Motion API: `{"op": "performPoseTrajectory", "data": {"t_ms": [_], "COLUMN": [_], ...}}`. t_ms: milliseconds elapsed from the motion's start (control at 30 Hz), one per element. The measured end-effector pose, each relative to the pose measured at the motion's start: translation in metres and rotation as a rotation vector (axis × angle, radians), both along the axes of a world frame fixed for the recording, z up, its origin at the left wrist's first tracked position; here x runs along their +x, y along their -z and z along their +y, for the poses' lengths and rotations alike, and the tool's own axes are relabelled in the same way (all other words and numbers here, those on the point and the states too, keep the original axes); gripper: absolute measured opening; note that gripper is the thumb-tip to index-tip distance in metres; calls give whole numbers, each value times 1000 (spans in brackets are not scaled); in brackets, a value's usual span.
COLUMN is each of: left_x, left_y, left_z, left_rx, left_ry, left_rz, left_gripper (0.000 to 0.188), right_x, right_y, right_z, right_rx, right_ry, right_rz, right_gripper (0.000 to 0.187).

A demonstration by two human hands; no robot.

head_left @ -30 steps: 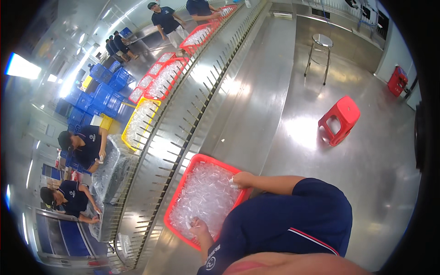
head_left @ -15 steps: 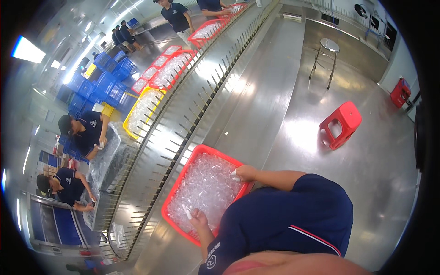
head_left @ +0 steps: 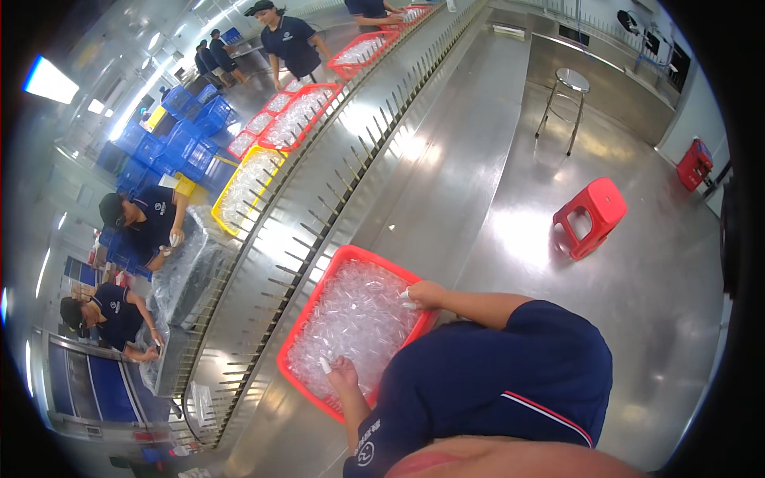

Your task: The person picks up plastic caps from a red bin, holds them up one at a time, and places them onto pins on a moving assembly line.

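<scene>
A red plastic crate [head_left: 299, 336] stands in front of me, heaped with small transparent plastic tubes [head_left: 351, 307]. My left hand [head_left: 343, 378] is over the crate's near left part, low against the tubes. One finger with a white finger cover stretches out, apart from the other, bent fingers; I make out nothing held in it. At the crate's right side is my right hand [head_left: 428, 295], its white-covered fingers bent and pressed together beside the tubes. Whatever they may hold is too small to name.
Beyond the crate runs a metal conveyor with rows of upright pins [head_left: 319, 209]. Co-workers [head_left: 151, 227] stand across it, near a yellow crate [head_left: 253, 187] and several red crates of tubes. A red stool [head_left: 594, 215] and a metal stool [head_left: 572, 84] stand right.
My hands stay at the crate, with the right fingers slightly shifted. Across the conveyor, a co-worker at the back leans forward with an arm lowered toward the red crates.
</scene>
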State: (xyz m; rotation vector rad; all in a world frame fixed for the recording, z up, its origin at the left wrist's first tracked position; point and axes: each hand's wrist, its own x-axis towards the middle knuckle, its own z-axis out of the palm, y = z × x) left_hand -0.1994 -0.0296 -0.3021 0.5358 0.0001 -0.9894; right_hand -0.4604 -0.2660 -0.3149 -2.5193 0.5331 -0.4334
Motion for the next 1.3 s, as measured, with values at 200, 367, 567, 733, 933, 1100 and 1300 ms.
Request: {"op": "performPoseTrajectory", "data": {"t_ms": [200, 367, 567, 733, 933, 1100, 1300], "left_x": [22, 53, 34, 58, 72, 52, 57], "left_y": [29, 51, -23, -7, 26, 29, 40], "left_z": [16, 48, 60, 96, 163, 177, 172], "left_rx": [460, 479, 582, 782, 1229, 1413, 1232], "left_ry": [-116, -208, -293, -380, -528, -359, -516], "left_rz": [-137, -240, -460, -881, -1330, -1438, -1555], "left_gripper": [43, 46, 34, 26, 23, 22, 18], "right_x": [16, 25, 33, 40, 51, 61, 64], "right_y": [-2, 4, 12, 11, 25, 15, 20], "right_z": [15, 24, 28, 35, 44, 51, 54], "right_rx": [-8, -1, -33, -3, -13, 2, 10], "right_ry": [0, 2, -15, -16, 15, 4, 11], "right_rz": [59, 72, -24, -12, -33, 22, -2], "right_gripper": [30, 30, 25, 26, 26, 26, 29]}}
